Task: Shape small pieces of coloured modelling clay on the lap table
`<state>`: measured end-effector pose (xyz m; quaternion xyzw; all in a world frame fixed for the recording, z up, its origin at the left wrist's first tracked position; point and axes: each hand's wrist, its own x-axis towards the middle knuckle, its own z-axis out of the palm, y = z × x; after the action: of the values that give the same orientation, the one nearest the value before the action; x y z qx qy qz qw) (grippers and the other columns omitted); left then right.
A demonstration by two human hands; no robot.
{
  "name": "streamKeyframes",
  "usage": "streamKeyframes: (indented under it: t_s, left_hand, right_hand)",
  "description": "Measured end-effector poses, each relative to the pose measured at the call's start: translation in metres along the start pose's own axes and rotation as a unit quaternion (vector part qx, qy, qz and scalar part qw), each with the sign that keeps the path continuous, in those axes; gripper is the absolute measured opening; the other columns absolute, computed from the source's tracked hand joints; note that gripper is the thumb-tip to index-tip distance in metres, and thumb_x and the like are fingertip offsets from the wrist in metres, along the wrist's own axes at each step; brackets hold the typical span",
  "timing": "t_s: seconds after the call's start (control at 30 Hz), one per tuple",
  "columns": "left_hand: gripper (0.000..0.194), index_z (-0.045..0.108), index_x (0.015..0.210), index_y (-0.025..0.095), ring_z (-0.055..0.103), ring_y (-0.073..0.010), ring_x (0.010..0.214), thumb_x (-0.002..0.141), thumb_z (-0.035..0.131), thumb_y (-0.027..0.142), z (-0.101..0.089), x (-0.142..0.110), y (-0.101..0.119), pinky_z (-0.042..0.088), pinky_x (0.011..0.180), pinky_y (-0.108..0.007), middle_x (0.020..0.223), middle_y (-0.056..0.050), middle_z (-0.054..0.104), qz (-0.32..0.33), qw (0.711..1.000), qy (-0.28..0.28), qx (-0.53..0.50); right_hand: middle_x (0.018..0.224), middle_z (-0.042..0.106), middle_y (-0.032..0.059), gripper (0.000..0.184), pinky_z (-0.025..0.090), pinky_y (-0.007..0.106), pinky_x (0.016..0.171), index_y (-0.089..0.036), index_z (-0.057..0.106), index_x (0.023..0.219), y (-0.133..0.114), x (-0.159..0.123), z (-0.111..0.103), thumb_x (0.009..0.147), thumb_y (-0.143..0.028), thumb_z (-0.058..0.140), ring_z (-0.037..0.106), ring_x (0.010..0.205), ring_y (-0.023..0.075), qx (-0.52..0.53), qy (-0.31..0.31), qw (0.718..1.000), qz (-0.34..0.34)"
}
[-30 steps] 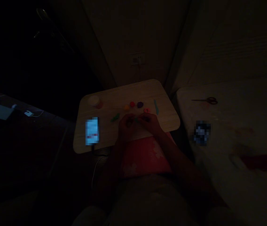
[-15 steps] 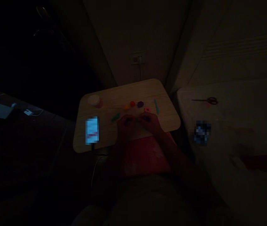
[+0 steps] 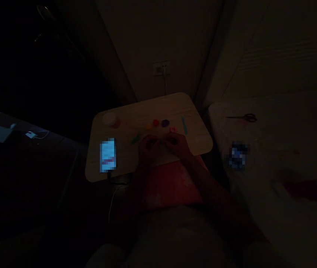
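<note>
In the dim light my left hand [image 3: 148,147] and my right hand [image 3: 178,144] meet over the near side of a small wooden table [image 3: 125,156]. Their curled fingertips pinch a small piece of green modelling clay [image 3: 162,140], mostly hidden between them. Beyond the hands lie an orange lump [image 3: 149,126], a red ball [image 3: 155,122], a purple lump [image 3: 165,123] and a pink ring-like piece [image 3: 173,129]. Left of my left hand rests a longer green piece [image 3: 135,139]. A teal plastic knife [image 3: 184,125] lies to the right.
A lit phone [image 3: 108,155] with a cable stands out at the table's left, below a lidded tub [image 3: 110,120]. Scissors [image 3: 242,117] and a blurred-out dark item [image 3: 237,155] lie on the pale surface at right. A wall socket [image 3: 161,69] is behind.
The whole view has shifted slightly. My hands stay together with small finger movements, and the green clay between them shows less clearly now. Everything on the table keeps its place.
</note>
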<state>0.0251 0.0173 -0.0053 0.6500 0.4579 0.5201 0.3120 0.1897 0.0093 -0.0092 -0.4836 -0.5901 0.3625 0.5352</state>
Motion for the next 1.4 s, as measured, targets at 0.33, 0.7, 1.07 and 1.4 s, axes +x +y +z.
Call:
streamKeyframes:
  t_s: [0.33,0.7,1.07,1.4]
  left_hand:
    - [0.008,0.067,0.076,0.018,0.062,-0.0167,0.076,0.080,0.068,0.024,-0.001,0.001,0.005,0.050,0.072,-0.029,0.078,-0.004,0.066,0.020,0.999,-0.020,0.036]
    - [0.009,0.068,0.075,0.018,0.062,-0.0164,0.075,0.080,0.069,0.025,-0.003,0.003,0.001,0.051,0.072,-0.029,0.077,-0.003,0.067,0.037,0.997,-0.063,0.039]
    - [0.009,0.069,0.082,0.017,0.065,-0.0171,0.078,0.080,0.070,0.026,-0.004,0.001,-0.006,0.052,0.073,-0.028,0.081,-0.003,0.069,-0.012,0.999,-0.047,-0.004]
    - [0.007,0.066,0.078,0.017,0.063,-0.0166,0.077,0.081,0.069,0.023,-0.004,0.000,-0.001,0.050,0.072,-0.028,0.079,-0.003,0.067,0.011,0.999,-0.041,0.016]
  right_hand:
    - [0.077,0.073,0.0034,0.014,0.051,0.026,0.065,-0.020,0.073,0.081,0.002,-0.001,0.000,0.078,-0.032,0.067,0.065,0.069,0.0159,-0.018,-0.009,1.000,-0.011]
    - [0.084,0.074,0.0044,0.013,0.050,0.026,0.071,-0.019,0.074,0.084,0.006,0.001,-0.004,0.079,-0.025,0.064,0.066,0.076,0.0165,-0.053,-0.064,0.993,-0.080]
    - [0.077,0.071,0.0027,0.020,0.047,0.025,0.064,-0.018,0.071,0.083,0.008,0.000,-0.002,0.080,-0.038,0.069,0.062,0.068,0.0143,0.024,-0.023,0.999,0.016]
    - [0.078,0.073,0.0039,0.017,0.049,0.026,0.064,-0.018,0.072,0.082,0.007,-0.001,-0.001,0.081,-0.034,0.067,0.064,0.068,0.0152,-0.004,-0.024,1.000,-0.013]
